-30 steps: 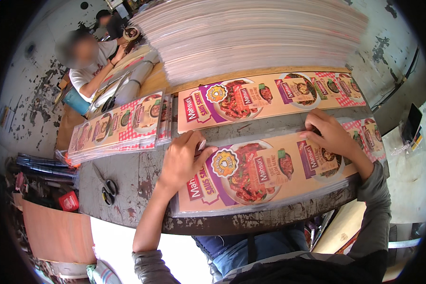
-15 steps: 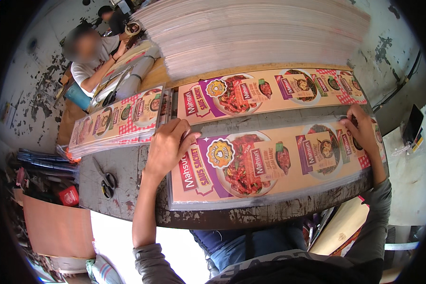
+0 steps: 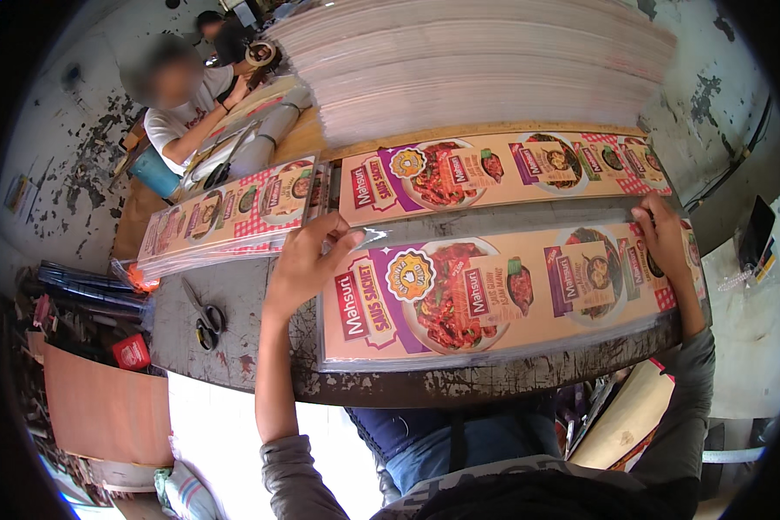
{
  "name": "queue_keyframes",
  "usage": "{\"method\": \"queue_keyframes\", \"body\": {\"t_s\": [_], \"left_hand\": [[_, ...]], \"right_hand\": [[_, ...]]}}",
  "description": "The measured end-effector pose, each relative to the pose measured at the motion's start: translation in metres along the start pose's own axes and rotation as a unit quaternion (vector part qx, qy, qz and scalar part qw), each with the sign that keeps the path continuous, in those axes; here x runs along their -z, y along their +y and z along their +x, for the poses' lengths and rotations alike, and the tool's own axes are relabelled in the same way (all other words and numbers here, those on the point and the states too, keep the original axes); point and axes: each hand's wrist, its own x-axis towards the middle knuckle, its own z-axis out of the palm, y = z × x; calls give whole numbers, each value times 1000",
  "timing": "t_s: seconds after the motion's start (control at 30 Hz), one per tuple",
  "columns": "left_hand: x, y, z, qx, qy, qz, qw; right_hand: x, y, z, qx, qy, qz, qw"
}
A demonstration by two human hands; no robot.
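Observation:
In front of me lies a stack of long printed food-poster strips in clear plastic (image 3: 529, 295), orange with pictures of dishes. My left hand (image 3: 308, 260) is closed at its far left corner, thumb and fingers pinching the clear film (image 3: 374, 236), which glints beside the thumb. At the far right edge, my right hand (image 3: 663, 232) has its fingers curled over the strip's border, gripping the plastic there. Parallel to it, farther back, lies a second printed strip (image 3: 503, 178). More strips are piled in a stack (image 3: 225, 212) to the left of my left hand.
Black-handled scissors (image 3: 206, 325) lie on the worn dark table (image 3: 243, 347) at the left. A tall pile of flat sheets (image 3: 485, 69) stands at the back. Across the table at the far left sits a person (image 3: 182, 113), with another person (image 3: 225, 39) behind.
The view has shifted slightly. My left hand has drawn a little left relative to the strip, and a bit of film now shows by its thumb. My right hand stays at the far right edge.

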Motion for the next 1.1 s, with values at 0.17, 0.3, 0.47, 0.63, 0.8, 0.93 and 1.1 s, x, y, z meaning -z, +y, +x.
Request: {"method": "queue_keyframes", "body": {"t_s": [0.17,0.3,0.47,0.63,0.8,0.93,1.1], "left_hand": [[23,-12,-26,102,-46,-335,936],[7,9,-65,171,27,-581,795],[-53,21,-131,35,135,-881,451],[-112,84,-127,-10,126,-912,390],[-140,133,-104,199,-31,-854,480],[-113,124,-100,254,47,-780,570],[-26,75,-92,143,211,-690,678]], "right_hand": [[12,-9,2,-49,2,63,997],[18,-5,0,-29,38,85,995],[16,-18,5,-45,39,127,990],[7,-54,10,-75,31,153,985],[-2,-99,6,-44,34,130,990],[0,-116,11,13,50,101,994],[22,-113,16,66,93,67,991]]}}
